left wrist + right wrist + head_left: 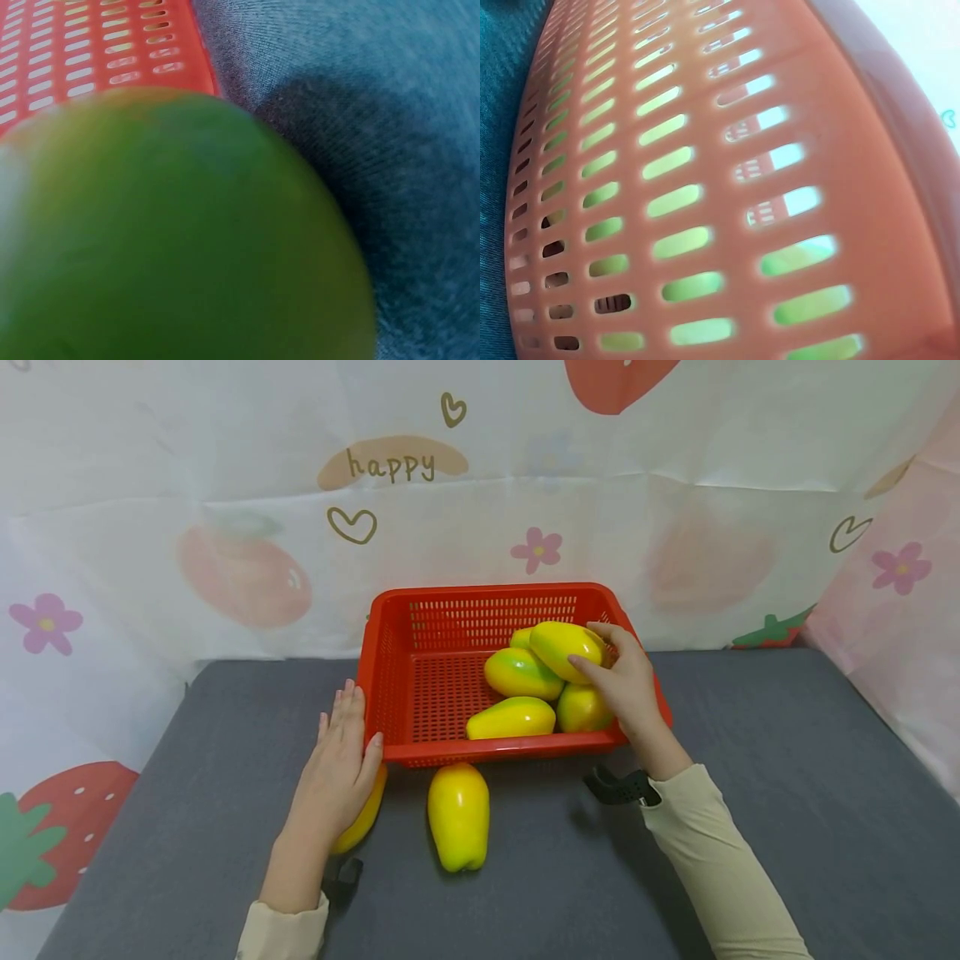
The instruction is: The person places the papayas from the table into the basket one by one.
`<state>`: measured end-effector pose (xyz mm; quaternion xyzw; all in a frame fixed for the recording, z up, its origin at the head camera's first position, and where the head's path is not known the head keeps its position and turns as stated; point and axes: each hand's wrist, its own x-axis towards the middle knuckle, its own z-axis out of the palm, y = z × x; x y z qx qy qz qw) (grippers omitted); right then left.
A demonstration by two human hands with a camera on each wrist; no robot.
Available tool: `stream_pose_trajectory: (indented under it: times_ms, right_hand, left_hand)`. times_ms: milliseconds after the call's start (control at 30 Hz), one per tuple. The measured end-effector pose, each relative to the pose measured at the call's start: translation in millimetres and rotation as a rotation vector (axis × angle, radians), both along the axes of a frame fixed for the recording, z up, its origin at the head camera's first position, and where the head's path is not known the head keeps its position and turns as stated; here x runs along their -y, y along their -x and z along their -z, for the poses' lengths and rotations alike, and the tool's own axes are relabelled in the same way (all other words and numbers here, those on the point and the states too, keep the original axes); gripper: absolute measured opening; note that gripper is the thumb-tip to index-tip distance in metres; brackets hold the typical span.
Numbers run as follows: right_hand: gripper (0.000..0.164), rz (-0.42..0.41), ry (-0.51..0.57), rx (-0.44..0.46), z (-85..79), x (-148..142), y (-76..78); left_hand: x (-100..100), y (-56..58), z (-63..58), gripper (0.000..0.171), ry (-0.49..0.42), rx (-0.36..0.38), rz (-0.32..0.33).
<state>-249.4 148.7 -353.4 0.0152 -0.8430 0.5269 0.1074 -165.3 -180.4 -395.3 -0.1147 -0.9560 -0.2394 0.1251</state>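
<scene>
A red plastic basket (450, 749) holds several yellow-green mangoes in its right half. My right hand (626, 672) reaches over the right rim and grips a mango (564, 647) on top of the others, thumb on its near side. Beneath it are a greener mango (522, 673) and a mango (582, 708) near the right wall. A longer mango (512, 718) lies along the front wall. My left hand (337, 764) rests with straight fingers at the basket's left rim. Partly hidden under that hand is another mango (187, 232), outside the basket.
One mango (458, 818) lies on the grey tabletop (525, 877) before the basket. A printed cloth (480, 527) hangs close behind the basket. Dark straps with cameras sit at both wrists. Through the slotted basket wall (705, 172), green fruit shows in the right wrist view.
</scene>
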Motion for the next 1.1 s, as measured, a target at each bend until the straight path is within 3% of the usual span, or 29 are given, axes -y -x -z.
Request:
stream_pose_trajectory:
  times_ms: [333,700,1100]
  right_hand:
    - [0.051,0.018,0.026,-0.040,-0.6,-0.9,-4.1]
    - [0.050,0.011,-0.002,-0.095,-2.0,-7.5,-19.2]
    - [0.049,-0.094,0.018,-0.127,-0.9,-9.6,-47.7]
  left_hand:
    - [-0.1,-0.4,-0.1,0.064,-0.006,-0.003,0.007]
    - [0.3,-0.1,-0.4,0.064,-0.009,0.000,0.006]
    - [0.4,-0.2,0.7,0.064,-0.008,-0.009,0.010]
